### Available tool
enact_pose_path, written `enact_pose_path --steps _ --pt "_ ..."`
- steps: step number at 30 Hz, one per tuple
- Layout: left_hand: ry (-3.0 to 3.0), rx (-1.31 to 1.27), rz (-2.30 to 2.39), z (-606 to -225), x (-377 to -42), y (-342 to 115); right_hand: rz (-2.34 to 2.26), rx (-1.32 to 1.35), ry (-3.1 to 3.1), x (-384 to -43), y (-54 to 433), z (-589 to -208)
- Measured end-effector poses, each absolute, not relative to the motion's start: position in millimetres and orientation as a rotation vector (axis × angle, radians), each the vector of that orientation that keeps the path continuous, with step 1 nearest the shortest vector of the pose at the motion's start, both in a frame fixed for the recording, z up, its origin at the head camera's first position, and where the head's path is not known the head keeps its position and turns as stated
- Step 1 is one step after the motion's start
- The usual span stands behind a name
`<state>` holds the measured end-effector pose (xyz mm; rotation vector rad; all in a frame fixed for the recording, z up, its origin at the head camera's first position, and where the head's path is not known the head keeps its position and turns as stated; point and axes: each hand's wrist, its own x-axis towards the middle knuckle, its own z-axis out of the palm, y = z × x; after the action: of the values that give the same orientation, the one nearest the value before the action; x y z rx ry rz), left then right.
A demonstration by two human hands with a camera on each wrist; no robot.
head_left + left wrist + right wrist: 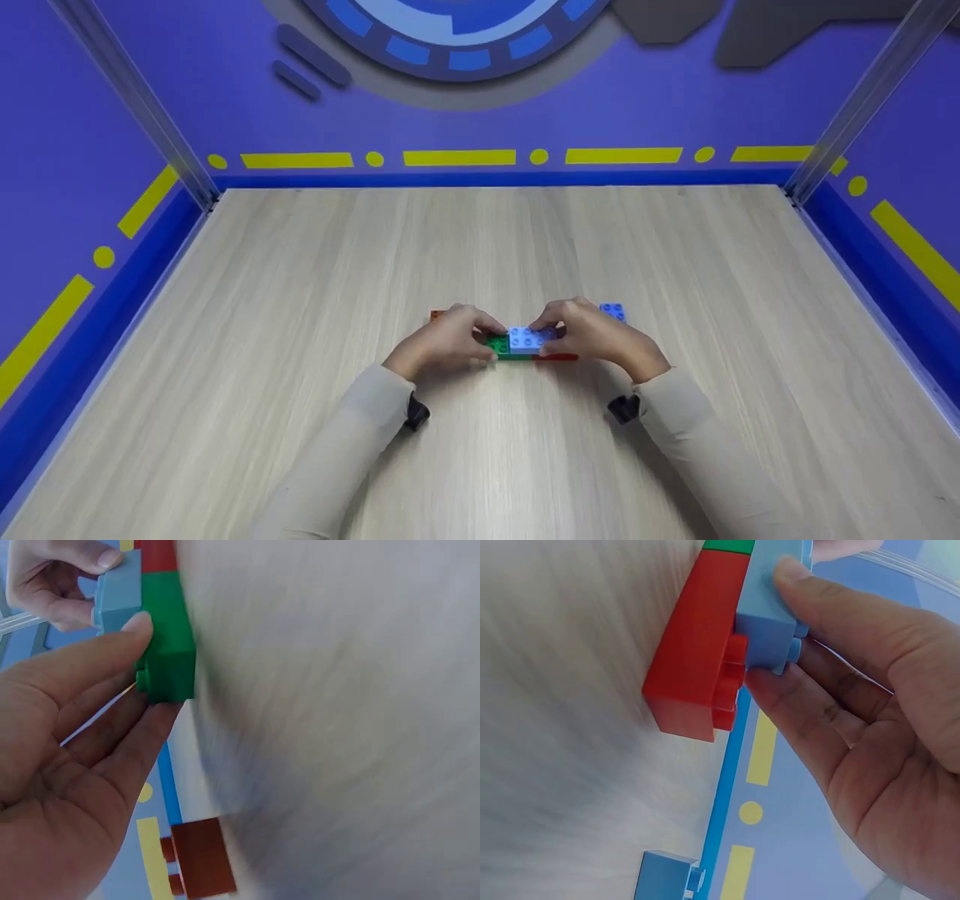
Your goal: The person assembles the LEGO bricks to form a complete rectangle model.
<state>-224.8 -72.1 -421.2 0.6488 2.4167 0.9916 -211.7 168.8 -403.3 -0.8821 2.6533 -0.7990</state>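
Observation:
Near the middle of the table, a green brick (498, 344) and a red brick (694, 645) lie end to end in a row. A light blue brick (526, 340) sits on top, bridging the two, with studs of the green and red bricks showing on either side. My left hand (450, 341) pinches the free end of the green brick between thumb and fingers. With thumb and fingers, my right hand (596, 334) grips the light blue brick at its right end. In the head view the right fingers partly cover the red brick.
A brown-orange brick (202, 859) lies on the table behind the left hand. Beyond the right hand is a separate blue brick (613, 310). Blue-purple panels (480, 127) with yellow marks wall the wooden table (495, 247) at the back and both sides.

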Motion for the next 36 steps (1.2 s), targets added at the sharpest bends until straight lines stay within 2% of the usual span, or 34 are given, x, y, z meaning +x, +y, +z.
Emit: enact_pose_path --steps 14,36 --pt "2.559 0.842 1.044 -403.5 -234.4 -99.6 -0.775 -0.867 2.663 -211.9 167.1 -402.7" --pt "2.670 0.643 0.830 -413.0 -237.3 -132.1 -0.793 -0.878 2.635 -212.2 168.4 -401.5"
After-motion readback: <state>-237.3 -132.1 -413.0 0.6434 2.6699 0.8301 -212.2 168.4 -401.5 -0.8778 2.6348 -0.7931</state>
